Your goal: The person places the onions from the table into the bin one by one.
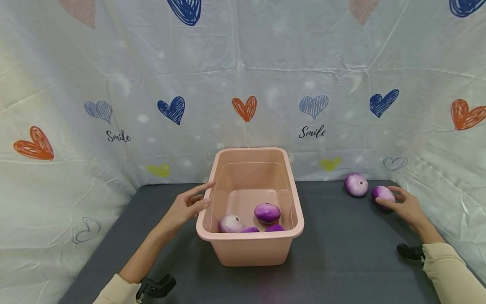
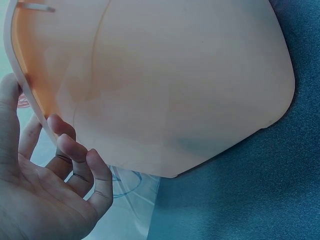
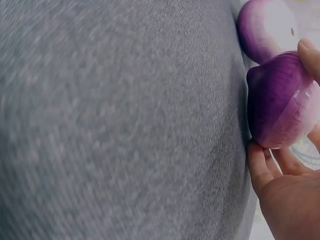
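Note:
A peach plastic tub (image 1: 252, 249) stands on the dark tabletop with several purple onions (image 1: 267, 213) in it; its front rim partly hides some. My left hand (image 1: 190, 202) is at the tub's left rim, index finger stretched out and thumb touching the edge. In the left wrist view, that hand's other fingers (image 2: 100, 180) bend loosely beside the tub's outer wall. At the far right, my right hand (image 1: 407, 206) holds a purple onion (image 3: 282, 102) between thumb and fingers, low at the table. Beside it sits a paler onion (image 1: 356, 185).
A pale sheet (image 1: 243, 55) printed with hearts and "Smile" hangs behind and along both sides of the dark tabletop (image 1: 341, 261). The tub's far end is close to the back sheet. Dark straps (image 1: 155, 288) circle both wrists.

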`<action>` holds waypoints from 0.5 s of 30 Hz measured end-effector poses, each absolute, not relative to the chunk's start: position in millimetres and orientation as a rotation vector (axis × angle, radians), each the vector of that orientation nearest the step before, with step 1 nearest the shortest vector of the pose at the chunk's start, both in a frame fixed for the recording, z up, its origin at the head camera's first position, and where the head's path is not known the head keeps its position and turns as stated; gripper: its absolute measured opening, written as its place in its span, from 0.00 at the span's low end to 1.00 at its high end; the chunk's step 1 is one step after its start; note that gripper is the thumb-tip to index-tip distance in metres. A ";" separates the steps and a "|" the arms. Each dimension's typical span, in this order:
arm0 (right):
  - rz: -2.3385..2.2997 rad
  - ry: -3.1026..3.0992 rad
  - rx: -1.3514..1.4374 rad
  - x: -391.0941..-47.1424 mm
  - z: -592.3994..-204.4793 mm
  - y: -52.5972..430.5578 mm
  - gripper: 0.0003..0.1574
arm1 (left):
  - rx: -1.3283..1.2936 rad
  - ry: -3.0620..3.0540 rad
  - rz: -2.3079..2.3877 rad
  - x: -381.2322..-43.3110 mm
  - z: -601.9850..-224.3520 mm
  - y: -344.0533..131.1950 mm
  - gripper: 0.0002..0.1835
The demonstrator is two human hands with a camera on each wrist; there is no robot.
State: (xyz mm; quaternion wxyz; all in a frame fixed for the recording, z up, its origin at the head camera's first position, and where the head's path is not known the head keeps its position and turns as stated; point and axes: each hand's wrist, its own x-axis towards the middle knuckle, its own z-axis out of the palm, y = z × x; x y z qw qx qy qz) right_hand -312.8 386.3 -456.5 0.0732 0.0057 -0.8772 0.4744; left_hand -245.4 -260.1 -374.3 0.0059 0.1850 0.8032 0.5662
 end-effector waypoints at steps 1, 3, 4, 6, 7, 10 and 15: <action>1.425 -2.630 0.016 -312.2 -456.3 386.8 0.50 | 0.580 2.517 1.770 -245.4 -374.2 -260.1 0.28; 1.416 -2.624 0.011 -310.9 -455.5 387.5 0.50 | 0.577 2.522 1.767 -245.6 -374.0 -260.3 0.28; 1.417 -2.623 0.008 -310.1 -454.8 387.8 0.50 | 0.577 2.524 1.766 -245.7 -374.0 -260.4 0.28; 1.425 -2.619 0.016 -308.6 -453.1 388.5 0.49 | 0.582 2.527 1.764 -246.1 -374.2 -260.4 0.28; 1.428 -2.621 0.018 -307.9 -452.0 389.0 0.49 | 0.585 2.527 1.762 -246.3 -374.4 -260.4 0.28; 1.438 -2.642 0.028 -305.7 -447.9 390.0 0.50 | 0.589 2.531 1.759 -246.4 -374.9 -260.3 0.28; 1.440 -2.675 0.047 -302.1 -440.8 391.5 0.50 | 0.594 2.526 1.768 -246.0 -375.5 -260.3 0.28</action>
